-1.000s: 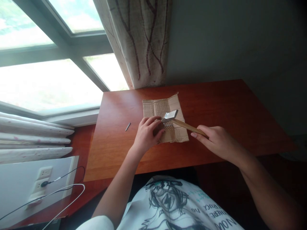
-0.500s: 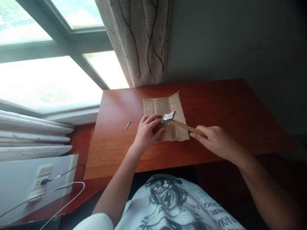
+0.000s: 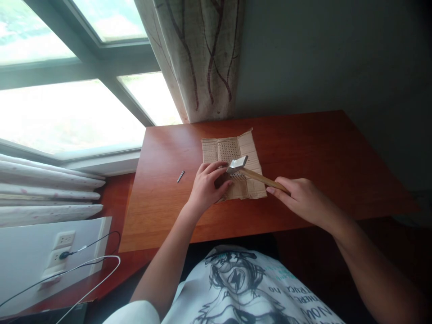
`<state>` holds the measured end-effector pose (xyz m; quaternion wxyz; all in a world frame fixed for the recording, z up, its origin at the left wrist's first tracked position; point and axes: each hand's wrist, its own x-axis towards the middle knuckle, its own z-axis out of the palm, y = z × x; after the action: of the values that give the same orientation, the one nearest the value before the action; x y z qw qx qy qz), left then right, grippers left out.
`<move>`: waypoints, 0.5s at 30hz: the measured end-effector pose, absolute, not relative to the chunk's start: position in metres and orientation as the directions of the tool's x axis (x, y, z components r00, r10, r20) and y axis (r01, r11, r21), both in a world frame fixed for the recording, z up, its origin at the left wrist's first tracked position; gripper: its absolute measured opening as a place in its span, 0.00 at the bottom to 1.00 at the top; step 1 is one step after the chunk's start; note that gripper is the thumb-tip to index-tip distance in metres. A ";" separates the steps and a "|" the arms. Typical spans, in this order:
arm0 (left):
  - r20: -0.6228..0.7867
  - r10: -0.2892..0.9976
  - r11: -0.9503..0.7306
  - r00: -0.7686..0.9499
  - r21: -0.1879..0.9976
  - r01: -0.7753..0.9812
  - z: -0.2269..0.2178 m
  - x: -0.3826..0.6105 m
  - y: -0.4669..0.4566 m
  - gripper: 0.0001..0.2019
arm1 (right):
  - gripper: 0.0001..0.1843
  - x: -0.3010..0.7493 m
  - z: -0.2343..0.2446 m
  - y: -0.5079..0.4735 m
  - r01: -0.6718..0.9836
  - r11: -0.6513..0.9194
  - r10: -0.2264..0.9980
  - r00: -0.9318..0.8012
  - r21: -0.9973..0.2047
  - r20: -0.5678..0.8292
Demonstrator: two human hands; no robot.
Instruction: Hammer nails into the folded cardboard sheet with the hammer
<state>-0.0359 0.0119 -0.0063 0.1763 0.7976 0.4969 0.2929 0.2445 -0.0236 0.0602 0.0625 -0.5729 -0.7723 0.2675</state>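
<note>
My right hand (image 3: 299,195) is wrapped round the wooden handle of a hammer (image 3: 266,181), whose pale metal head is over the middle of a piece of brown cardboard (image 3: 254,157). Rows of small holes run across the cardboard's central panel. Beside the hammer head, my left hand (image 3: 209,184) rests on the cardboard's left side, its thumb and fingers bent towards each other. What they grip is hidden by the fingers and the hammer head. To the left of that hand, a few thin metal nails (image 3: 181,176) lie together on the wooden table.
The reddish wooden table (image 3: 313,153) has its near edge close to my body. A window (image 3: 67,117) and a patterned curtain (image 3: 199,58) stand at the back left. Cables (image 3: 113,257) and a wall socket (image 3: 60,256) are at the lower left.
Almost nothing differs. The hammer and both hands keep their places, and the whole view has shifted very slightly.
</note>
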 end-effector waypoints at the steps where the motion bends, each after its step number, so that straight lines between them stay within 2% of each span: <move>1: 0.292 0.897 -0.443 0.333 0.573 0.690 -0.006 -0.036 0.012 0.14 | 0.19 0.245 0.060 -0.024 0.848 0.201 0.919 -0.336 -0.490 -0.204; 9: 0.309 0.890 -0.455 0.335 0.574 0.681 -0.004 -0.035 0.012 0.12 | 0.19 0.245 0.051 -0.023 0.845 0.218 0.914 -0.352 -0.489 -0.201; 15: 0.312 0.892 -0.451 0.327 0.583 0.676 -0.008 -0.036 0.013 0.14 | 0.20 0.254 0.051 -0.026 0.792 0.228 0.948 -0.313 -0.567 -0.055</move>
<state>-0.0364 0.0131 -0.0078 0.1766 0.7950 0.4930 0.3060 0.2535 -0.0256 0.0510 0.1529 -0.5659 -0.7686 0.2562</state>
